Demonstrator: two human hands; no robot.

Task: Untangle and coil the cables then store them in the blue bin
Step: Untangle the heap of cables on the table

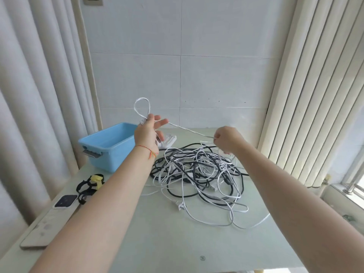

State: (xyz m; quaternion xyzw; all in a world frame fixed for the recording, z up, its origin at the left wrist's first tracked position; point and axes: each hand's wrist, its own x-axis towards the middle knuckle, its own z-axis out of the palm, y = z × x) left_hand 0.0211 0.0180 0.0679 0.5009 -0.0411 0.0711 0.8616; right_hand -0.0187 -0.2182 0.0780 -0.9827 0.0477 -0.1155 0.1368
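A tangle of white and black cables (197,174) lies in the middle of the pale table (177,243). My left hand (148,133) is raised above the table and holds loops of a white cable (141,107); one loop stands above the hand, and the fingers are partly spread. From there the cable runs taut to my right hand (226,139), which pinches it above the tangle. The blue bin (110,146) stands at the back left, just beside my left hand, and looks empty.
A white plug (180,205) lies at the pile's front edge. Black straps with a yellow piece (90,184), a small dark device (66,200) and a flat board (45,229) sit along the table's left edge. Curtains hang at left, blinds at right.
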